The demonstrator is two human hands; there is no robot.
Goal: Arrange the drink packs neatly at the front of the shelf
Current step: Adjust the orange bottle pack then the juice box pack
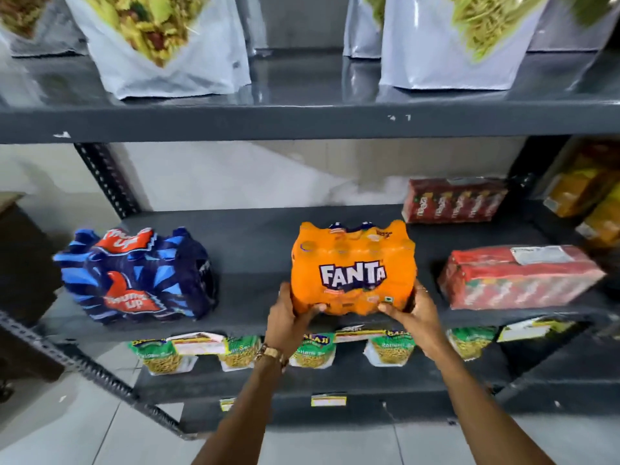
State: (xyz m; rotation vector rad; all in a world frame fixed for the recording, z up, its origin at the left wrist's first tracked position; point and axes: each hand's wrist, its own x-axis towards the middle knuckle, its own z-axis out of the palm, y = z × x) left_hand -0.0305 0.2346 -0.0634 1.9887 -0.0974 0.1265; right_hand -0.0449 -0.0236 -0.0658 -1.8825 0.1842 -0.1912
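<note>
Clamping orange shrink-wrapped Fanta bottle pack (354,270) with left hand (288,318) and right hand (414,315) fingers (315,308); next, squaring it to dark grey metal shelf (255,250) front edge.

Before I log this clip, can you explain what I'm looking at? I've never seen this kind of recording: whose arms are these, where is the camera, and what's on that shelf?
There is no machine here. A person wears one wide-angle camera on the head, looking down at their own hands. The left hand and right hand grip the orange Fanta pack by its lower corners at the front edge of the dark middle shelf. A blue Thums Up pack sits to its left, a red carton pack to its right, and another red pack stands further back.
</note>
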